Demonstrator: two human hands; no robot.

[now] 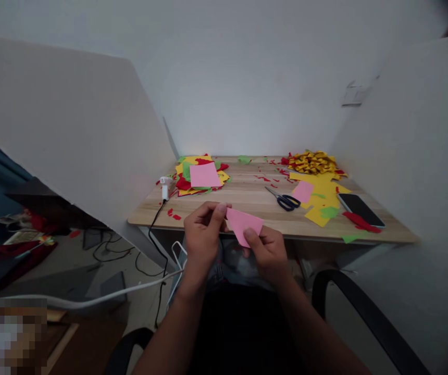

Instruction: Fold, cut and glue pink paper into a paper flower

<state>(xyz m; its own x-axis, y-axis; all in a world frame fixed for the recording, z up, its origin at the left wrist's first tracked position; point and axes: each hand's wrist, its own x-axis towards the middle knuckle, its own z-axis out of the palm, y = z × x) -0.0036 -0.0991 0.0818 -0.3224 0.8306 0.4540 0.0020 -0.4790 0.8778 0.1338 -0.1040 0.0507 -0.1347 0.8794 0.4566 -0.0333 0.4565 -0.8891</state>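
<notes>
The head camera is showing the left hand (204, 226) pinching the left corner of a pink paper (243, 223), while the right hand (270, 251) is clamping its near-right part, thumb on top; the paper is appearing by the near edge of the counter (243, 190); uneven pulling between the hands could be creasing or tearing it, and a loosening pinch could be letting it drop; scissors (284, 201) are lying to the right on the far side, where a careless reach could be meeting their blades.

an office-like cubicle (coloured scraps (320, 185) aside): wood-topped desk (243, 200) between 2 pale partitions (63, 114), black chair armrests (368, 316).
</notes>
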